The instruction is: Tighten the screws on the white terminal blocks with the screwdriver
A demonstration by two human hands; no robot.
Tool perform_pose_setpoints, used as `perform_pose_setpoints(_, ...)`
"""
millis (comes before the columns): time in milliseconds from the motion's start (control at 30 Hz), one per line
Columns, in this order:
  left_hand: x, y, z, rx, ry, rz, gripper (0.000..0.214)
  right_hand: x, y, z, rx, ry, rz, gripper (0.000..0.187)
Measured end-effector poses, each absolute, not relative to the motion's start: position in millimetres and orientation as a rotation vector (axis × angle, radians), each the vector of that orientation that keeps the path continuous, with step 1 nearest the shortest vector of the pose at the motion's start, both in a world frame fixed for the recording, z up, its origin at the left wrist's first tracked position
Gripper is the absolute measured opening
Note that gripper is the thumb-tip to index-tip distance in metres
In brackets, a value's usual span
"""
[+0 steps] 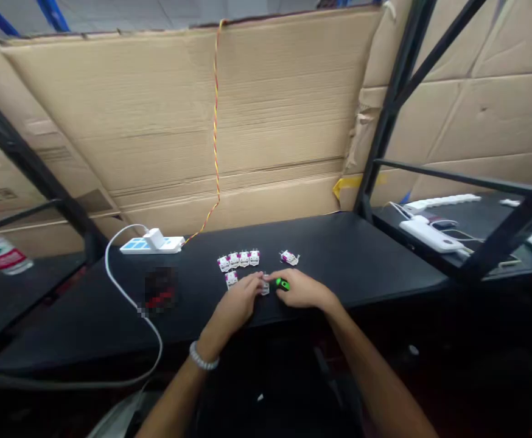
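Black tabletop (334, 249): your left hand (241, 297) bunches against a white part (265, 286), grip unclear; beside it, your right hand (300, 288) clasps a green-black object (283, 284).

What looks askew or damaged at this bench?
One small white-and-purple part lies askew, off to the right of the row of four similar parts. Also, the cardboard panel looks torn along its right edge, beside the black post.

We saw small, blocky white plastic parts (244, 260) marked with magenta, a stubby green-and-black tool (283, 284), and a flat, plain black tabletop (339, 249). A thin twisted cord (215, 115) spiralled yellow and red — our long plastic power strip (173, 245) was white with light-blue panels.
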State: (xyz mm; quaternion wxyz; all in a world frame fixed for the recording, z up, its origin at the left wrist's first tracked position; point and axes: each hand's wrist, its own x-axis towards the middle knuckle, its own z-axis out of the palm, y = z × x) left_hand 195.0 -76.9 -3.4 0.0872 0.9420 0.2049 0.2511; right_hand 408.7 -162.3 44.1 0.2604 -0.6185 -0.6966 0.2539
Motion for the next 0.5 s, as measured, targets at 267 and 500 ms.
perform_pose_setpoints(267, 195.8, -79.6, -1.7, 2.842, 0.612, 0.798, 0.023, 411.3, -160.4, 41.7, -1.679, -1.880, 0.707, 0.058)
perform_pose_setpoints(500, 195.9, -81.1, -0.7, 2.874, 0.602, 0.807, 0.025, 412.2, -159.9, 41.4, -1.634, -1.884, 0.713, 0.059)
